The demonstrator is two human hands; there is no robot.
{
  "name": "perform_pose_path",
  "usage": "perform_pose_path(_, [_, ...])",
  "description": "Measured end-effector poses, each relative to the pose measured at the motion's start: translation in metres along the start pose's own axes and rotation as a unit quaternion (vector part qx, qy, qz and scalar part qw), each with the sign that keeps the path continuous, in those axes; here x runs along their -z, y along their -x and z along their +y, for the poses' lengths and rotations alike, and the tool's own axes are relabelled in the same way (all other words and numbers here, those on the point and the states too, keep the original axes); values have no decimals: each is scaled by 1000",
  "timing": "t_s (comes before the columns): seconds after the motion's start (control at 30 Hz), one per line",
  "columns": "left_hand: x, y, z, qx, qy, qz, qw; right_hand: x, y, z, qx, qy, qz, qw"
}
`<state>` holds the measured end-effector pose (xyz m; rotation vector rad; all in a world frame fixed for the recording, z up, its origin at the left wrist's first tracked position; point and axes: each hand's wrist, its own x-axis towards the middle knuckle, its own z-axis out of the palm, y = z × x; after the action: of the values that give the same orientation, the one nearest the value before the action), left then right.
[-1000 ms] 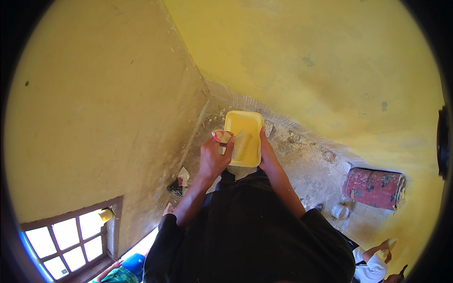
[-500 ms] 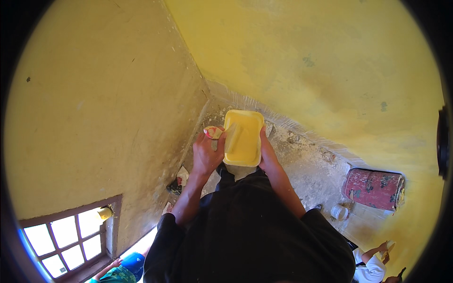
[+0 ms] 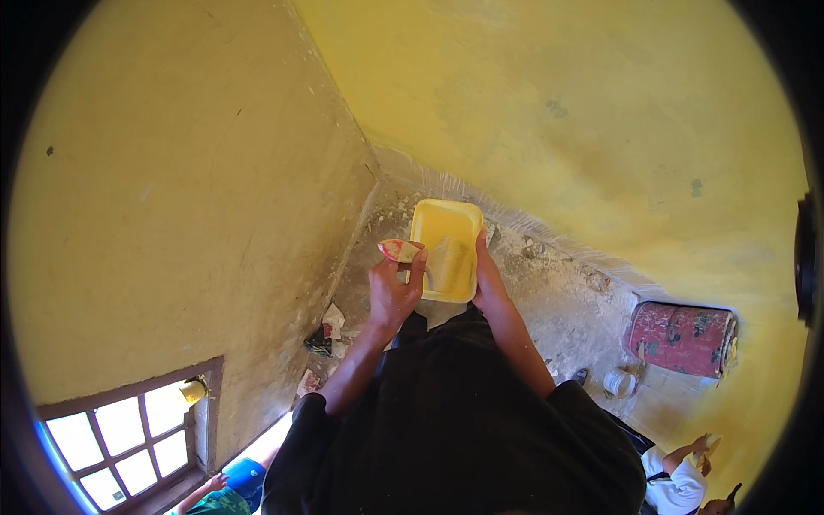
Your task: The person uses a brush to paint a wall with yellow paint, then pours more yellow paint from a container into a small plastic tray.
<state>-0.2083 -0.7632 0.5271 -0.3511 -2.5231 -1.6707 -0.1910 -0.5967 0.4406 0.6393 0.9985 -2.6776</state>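
In front of my body is a shallow yellow tray (image 3: 445,215) with rounded corners. My right hand (image 3: 483,279) grips its right edge, fingers partly hidden behind it. My left hand (image 3: 396,287) is closed on what looks like a wide paintbrush (image 3: 399,251). The brush's red and cream handle points left out of my fingers. Its pale, smeared working end reaches over the tray, and I cannot tell whether it touches the bottom.
A dull wall (image 3: 197,197) and a brighter yellow wall (image 3: 584,112) meet ahead. Debris lies on the floor (image 3: 541,300). Right are a reddish drum (image 3: 682,339) and white bucket (image 3: 620,383). Barred window (image 3: 120,438) lower left. Other people (image 3: 674,485) are at the lower edge.
My left hand has moved right, toward the tray, and turned a little. The brush's pale end has shifted from the tray's left edge to over its middle. My right hand keeps its hold.
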Motion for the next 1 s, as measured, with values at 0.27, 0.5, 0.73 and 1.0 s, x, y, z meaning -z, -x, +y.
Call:
perform_pose_path(0.27, [-10,7,1,78,11,14,997,-2,3,-3,5,8,-5,1000])
perform_pose_path(0.5, [-6,9,-2,10,-18,9,1000,-1,0,-3,6,5,-5,1000])
perform_pose_path(0.73, [5,6,-4,-114,-95,-11,989,1,-2,0,-6,2,-6,1000])
perform_pose_path(1.0, [16,-4,0,-184,-152,-18,971,-1,-3,-2,2,-9,-10,1000])
